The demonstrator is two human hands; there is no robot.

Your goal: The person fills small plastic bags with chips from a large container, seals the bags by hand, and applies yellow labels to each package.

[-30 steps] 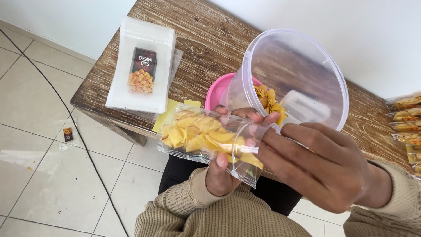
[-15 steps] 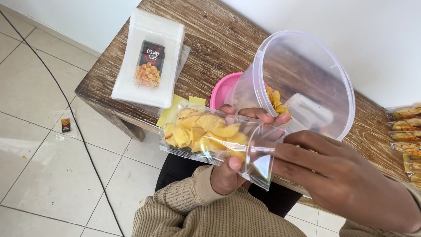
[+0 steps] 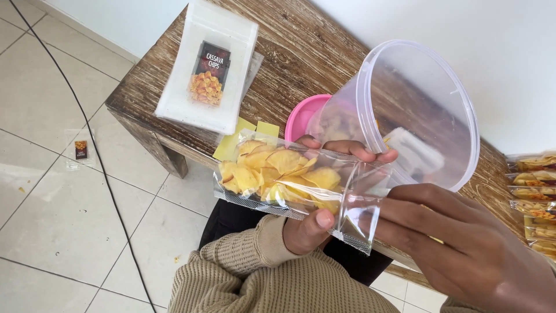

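Note:
My left hand (image 3: 310, 229) is shut on a clear plastic bag (image 3: 289, 179) partly filled with yellow chips, held sideways above my lap with its mouth to the right. The fingertips of my right hand (image 3: 463, 249) touch the bag's open mouth. A yellow sliver shows under those fingers, and I cannot tell what they grip. Just behind the bag, a large clear plastic tub (image 3: 417, 110) is tilted with its opening towards me. It looks nearly empty, and what props it up is hidden.
On the wooden table (image 3: 301, 52) lie a stack of white pouches with a chip label (image 3: 208, 69), yellow paper slips (image 3: 237, 139) and a pink lid (image 3: 307, 113). Several filled packets (image 3: 533, 191) lie at the right edge. A black cable (image 3: 98, 168) and a small packet (image 3: 80, 150) are on the tiled floor.
My right hand has drawn back to the right, out of the bag's mouth. The chips seen earlier in the tub are mostly out of sight. The view has shifted slightly.

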